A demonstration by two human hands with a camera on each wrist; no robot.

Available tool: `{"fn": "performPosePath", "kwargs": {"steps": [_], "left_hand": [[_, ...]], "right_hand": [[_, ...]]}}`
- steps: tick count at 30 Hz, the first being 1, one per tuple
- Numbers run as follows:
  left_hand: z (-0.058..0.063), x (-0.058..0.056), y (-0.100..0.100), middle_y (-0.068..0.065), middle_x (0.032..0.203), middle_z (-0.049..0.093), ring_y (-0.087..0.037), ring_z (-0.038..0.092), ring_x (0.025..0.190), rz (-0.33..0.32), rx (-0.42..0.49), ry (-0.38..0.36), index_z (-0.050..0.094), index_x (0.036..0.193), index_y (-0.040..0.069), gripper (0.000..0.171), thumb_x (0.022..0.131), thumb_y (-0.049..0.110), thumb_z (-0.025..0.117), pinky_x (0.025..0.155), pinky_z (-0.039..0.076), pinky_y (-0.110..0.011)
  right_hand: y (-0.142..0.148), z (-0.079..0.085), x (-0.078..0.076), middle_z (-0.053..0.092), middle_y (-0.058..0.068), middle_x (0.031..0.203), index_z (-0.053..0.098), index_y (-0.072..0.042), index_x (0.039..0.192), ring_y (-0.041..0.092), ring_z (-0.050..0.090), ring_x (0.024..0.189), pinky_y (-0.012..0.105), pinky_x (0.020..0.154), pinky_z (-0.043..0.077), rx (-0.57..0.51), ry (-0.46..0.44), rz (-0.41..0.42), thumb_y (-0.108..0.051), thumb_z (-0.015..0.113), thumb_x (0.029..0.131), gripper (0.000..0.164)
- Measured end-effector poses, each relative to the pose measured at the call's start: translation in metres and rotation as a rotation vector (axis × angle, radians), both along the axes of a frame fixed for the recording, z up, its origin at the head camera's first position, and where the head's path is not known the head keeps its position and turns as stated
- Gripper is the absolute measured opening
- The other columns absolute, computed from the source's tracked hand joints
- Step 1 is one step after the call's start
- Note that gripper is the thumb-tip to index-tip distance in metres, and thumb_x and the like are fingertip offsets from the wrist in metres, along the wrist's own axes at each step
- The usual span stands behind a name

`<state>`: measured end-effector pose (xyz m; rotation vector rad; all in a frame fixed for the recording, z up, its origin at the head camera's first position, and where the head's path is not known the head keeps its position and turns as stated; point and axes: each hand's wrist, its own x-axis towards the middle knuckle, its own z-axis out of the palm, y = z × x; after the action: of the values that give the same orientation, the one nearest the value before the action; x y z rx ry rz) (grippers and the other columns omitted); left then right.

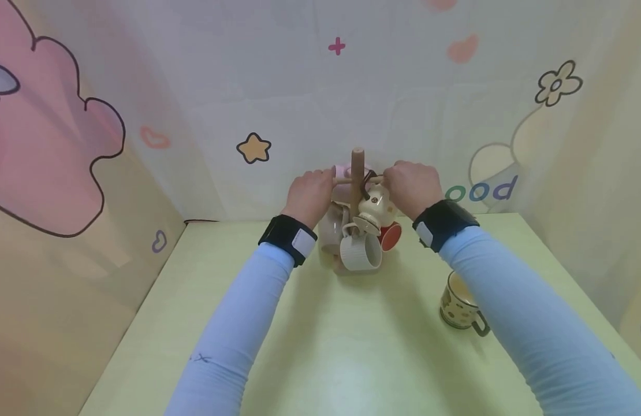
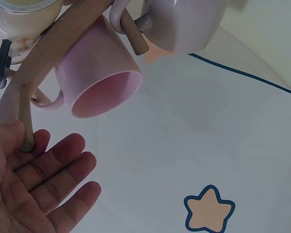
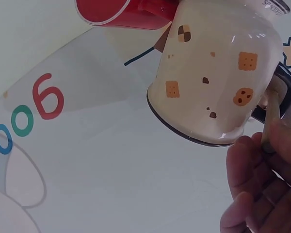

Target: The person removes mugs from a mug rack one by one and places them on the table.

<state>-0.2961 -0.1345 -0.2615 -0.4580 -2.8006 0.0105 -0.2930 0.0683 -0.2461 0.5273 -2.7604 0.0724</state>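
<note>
A wooden mug tree (image 1: 357, 159) stands at the back of the table, hung with several mugs. My left hand (image 1: 312, 193) pinches the end of its upper left peg (image 2: 24, 114) between thumb and index finger, the other fingers extended. Beside that peg hangs a pink mug (image 2: 99, 73). On the other side, my right hand (image 1: 413, 184) grips the tip of the upper right peg (image 3: 271, 119). A cream mug with a biscuit pattern (image 3: 208, 77) hangs there by its dark handle, mouth tilted down. Lower are a white ribbed mug (image 1: 354, 257), a red mug (image 3: 131, 12) and a pale mug (image 1: 329, 228).
A patterned mug with a dark handle (image 1: 458, 301) stands upright on the pale green table (image 1: 341, 341), partly behind the right sleeve. Close behind the mug tree rises a printed cloth backdrop (image 1: 279, 75), with more cloth at both sides.
</note>
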Motion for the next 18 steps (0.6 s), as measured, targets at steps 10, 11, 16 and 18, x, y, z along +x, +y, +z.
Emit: {"fn": "performPosePath", "kwargs": {"steps": [10,11,16,18], "left_hand": [[0.000,0.004,-0.001,-0.014,0.107,0.068,-0.026,0.066,0.096,-0.006,-0.032,-0.009,0.054,0.137,0.001,0.036,0.104,0.018,0.053,0.081,0.057,-0.036],[0.000,0.004,0.000,-0.014,0.106,0.068,-0.026,0.066,0.095,-0.008,-0.036,-0.011,0.056,0.134,0.001,0.035,0.104,0.018,0.053,0.080,0.057,-0.037],[-0.001,0.005,0.002,-0.012,0.107,0.067,-0.025,0.066,0.092,-0.014,-0.050,-0.015,0.062,0.123,0.002,0.025,0.101,0.015,0.059,0.081,0.057,-0.036],[-0.001,0.006,0.003,-0.012,0.108,0.067,-0.025,0.066,0.092,-0.020,-0.056,-0.009,0.064,0.120,0.004,0.023,0.099,0.011,0.062,0.081,0.057,-0.036]], "right_hand": [[0.001,0.000,-0.005,0.066,0.015,0.083,0.073,0.000,0.101,0.028,0.059,0.067,0.045,0.064,0.057,0.040,0.003,0.010,-0.005,0.070,0.090,0.012],[0.002,0.000,-0.006,0.066,0.015,0.083,0.073,0.000,0.101,0.028,0.059,0.067,0.045,0.063,0.057,0.039,0.004,0.010,-0.005,0.069,0.091,0.012],[0.007,-0.001,-0.011,0.068,0.016,0.087,0.074,-0.004,0.104,0.029,0.061,0.073,0.048,0.064,0.056,0.011,0.000,0.015,-0.011,0.066,0.095,0.014],[0.008,-0.001,-0.012,0.069,0.016,0.089,0.075,-0.006,0.106,0.030,0.063,0.076,0.049,0.064,0.056,-0.005,0.005,0.017,-0.012,0.066,0.096,0.015]]}}
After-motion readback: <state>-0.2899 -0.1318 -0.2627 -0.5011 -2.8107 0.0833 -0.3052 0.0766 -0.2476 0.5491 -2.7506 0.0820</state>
